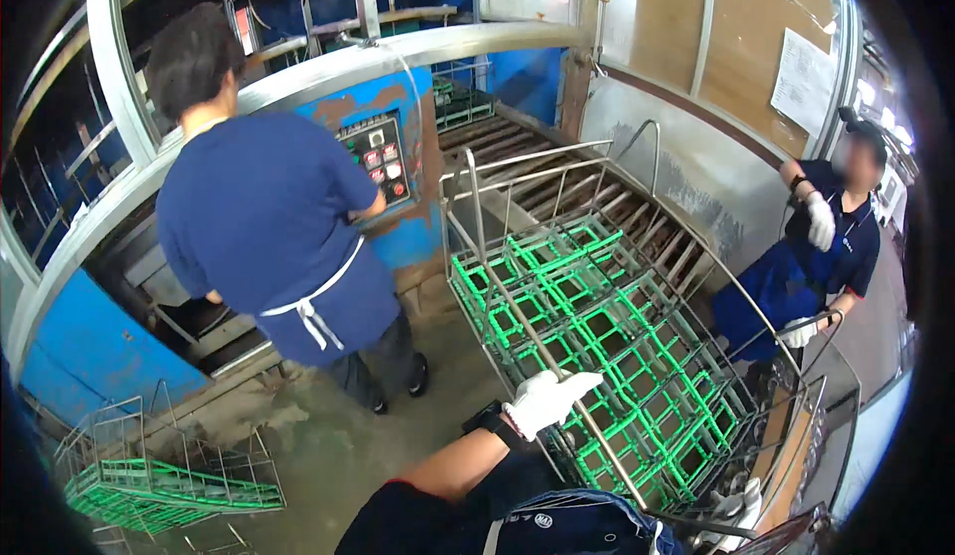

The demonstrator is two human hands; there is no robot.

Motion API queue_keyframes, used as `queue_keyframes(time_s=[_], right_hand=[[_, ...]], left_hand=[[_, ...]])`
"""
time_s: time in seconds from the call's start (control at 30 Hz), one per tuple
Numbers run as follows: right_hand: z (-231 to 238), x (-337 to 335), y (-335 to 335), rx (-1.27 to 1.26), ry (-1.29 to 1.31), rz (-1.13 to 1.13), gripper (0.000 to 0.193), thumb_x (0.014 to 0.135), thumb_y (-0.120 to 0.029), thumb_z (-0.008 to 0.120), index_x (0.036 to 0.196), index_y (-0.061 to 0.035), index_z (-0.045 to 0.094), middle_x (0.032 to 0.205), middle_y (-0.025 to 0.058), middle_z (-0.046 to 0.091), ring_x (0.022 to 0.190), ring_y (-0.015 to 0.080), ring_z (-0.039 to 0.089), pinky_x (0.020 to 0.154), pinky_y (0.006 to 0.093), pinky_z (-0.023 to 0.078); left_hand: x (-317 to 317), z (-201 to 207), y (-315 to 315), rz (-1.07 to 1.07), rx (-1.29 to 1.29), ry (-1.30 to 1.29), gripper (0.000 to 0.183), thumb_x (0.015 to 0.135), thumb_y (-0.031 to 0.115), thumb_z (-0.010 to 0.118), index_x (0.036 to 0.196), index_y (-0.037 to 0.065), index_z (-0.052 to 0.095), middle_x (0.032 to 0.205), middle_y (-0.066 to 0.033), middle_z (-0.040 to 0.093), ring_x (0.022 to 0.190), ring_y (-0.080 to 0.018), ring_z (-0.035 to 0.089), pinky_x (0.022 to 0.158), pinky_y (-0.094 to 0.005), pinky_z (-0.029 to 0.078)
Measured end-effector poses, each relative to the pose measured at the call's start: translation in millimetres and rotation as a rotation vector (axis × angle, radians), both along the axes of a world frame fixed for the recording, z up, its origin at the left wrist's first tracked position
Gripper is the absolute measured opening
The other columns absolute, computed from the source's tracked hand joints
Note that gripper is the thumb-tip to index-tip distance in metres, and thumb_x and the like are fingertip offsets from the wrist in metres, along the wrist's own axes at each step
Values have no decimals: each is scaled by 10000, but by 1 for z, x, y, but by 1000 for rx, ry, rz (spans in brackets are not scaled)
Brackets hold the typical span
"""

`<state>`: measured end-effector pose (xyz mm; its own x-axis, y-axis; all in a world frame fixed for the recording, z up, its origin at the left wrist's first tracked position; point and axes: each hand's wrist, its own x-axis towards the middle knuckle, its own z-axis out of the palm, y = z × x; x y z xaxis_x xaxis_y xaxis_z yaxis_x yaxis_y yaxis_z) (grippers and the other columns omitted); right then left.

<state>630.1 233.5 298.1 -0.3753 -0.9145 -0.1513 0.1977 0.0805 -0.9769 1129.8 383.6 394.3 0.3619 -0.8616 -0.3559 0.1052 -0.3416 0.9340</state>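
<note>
A large metal wire basket (637,322) with a bright green coated grid stands in front of me, tilted across the view. My left hand (553,402), in a white glove, is closed over the long metal rail on the basket's near side. At the basket's near right corner, low in the view, my right hand (734,511) also wears a white glove. It is closed at the bar there, its fingers partly hidden. The basket's far end reaches a roller conveyor (517,147).
A person (269,217) in a blue shirt stands at a control panel (378,160) on the left. Another person (826,247) with white gloves touches wire frames at the right. More green wire baskets (169,490) rest on the floor at lower left. A partition wall (676,157) borders the conveyor.
</note>
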Motion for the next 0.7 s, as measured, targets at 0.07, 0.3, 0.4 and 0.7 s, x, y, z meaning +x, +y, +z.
queue_keyframes(time_s=[0.07, 0.3, 0.4, 0.7], right_hand=[[27, -4, 48, 52, 60, -27, 279, 988, -409, 644, 1078, -147, 669, 592, -41, 469, 450, 90, 440, 509, 354, 522], [6, -20, 159, 165, 98, -15, 280, 984, -407, 647, 1042, -136, 687, 621, -15, 513, 496, 115, 480, 527, 344, 509], [2, -40, 192, 200, 104, 30, 282, 983, -406, 648, 1026, -131, 694, 633, -4, 532, 516, 126, 497, 535, 340, 504], [-18, -71, 327, 306, 111, 204, 293, 978, -403, 653, 980, -117, 716, 670, 29, 588, 576, 159, 548, 558, 328, 487]], left_hand=[[-14, -19, 27, -53, -5, -72, 311, 990, 211, 582, 1264, 183, 727, 930, -50, 709, 605, -123, 618, 587, -286, 526], [-62, -52, 109, -45, 127, -147, 379, 885, 508, 734, 1052, 174, 801, 778, -11, 675, 584, -99, 596, 552, -263, 481], [-99, -59, 144, -9, 39, -226, 545, 863, 672, 656, 725, 147, 698, 549, -3, 562, 538, -131, 564, 540, -329, 435], [-158, -124, 320, 39, 124, 8, 306, 964, 378, 648, 1161, 175, 765, 644, 9, 584, 447, -108, 533, 420, -279, 405]])
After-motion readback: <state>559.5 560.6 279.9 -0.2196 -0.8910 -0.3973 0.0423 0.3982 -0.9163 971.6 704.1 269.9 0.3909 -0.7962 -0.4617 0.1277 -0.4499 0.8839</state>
